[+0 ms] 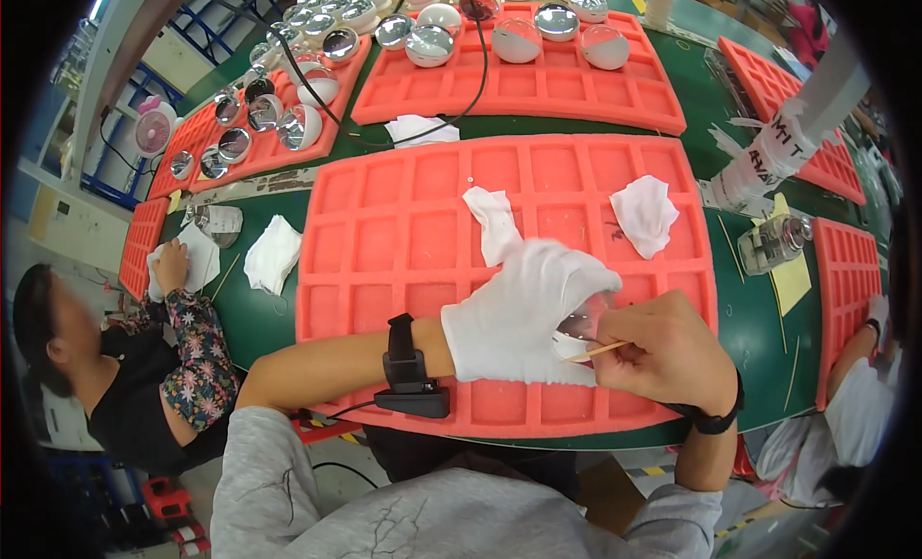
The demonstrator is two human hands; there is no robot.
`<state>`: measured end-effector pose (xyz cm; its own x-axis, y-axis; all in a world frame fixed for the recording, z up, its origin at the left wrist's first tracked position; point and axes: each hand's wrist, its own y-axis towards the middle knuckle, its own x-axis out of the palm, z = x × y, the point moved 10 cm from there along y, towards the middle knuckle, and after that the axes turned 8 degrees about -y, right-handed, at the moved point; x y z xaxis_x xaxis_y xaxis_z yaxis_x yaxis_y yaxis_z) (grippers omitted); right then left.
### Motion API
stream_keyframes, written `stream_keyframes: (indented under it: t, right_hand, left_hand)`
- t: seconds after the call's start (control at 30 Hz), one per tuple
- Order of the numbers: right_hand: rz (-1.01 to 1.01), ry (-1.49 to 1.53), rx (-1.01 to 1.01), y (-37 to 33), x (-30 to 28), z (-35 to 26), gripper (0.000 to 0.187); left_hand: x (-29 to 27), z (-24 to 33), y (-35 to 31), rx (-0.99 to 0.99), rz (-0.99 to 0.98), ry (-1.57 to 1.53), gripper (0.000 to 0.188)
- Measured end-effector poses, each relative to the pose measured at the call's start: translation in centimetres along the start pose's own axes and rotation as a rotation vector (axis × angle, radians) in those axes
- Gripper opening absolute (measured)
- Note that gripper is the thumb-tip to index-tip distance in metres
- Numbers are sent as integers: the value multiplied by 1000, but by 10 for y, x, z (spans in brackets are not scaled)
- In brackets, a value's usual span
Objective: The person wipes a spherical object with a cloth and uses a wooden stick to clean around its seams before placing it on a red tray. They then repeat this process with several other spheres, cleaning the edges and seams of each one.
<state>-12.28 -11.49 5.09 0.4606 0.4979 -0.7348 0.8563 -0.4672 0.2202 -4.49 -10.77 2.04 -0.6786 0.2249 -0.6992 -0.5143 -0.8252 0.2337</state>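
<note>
My left hand (523,314), in a white glove, is closed around a shiny round piece with a glossy dome (586,319); fingers cover much of it. My bare right hand (663,352) pinches a thin wooden stick (597,352), its tip close to the piece's lower edge. Whether the tip touches cannot be made out. Both hands are over the near right part of a red foam tray (413,221) with square compartments. On that tray lie two white cloths, one just beyond my left hand (493,223) and another farther right (645,216).
Half-mirrored, half-white balls (429,45) fill foam trays at the back. A black cable (485,69) hangs there. Glass jars stand left (223,225) and right (768,244), near a taped post (764,165). Co-workers sit left (125,367) and right (860,396).
</note>
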Motion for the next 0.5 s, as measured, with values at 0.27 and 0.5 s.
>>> stream_keyframes:
  t: [0.27,0.5]
  right_hand:
    - [-50,222,28,2,4,22,13]
    - [-108,341,45,3,9,36,16]
  left_hand:
    - [0,-4,0,37,55,-197,61]
    - [17,-28,-7,-187,44,-537,57]
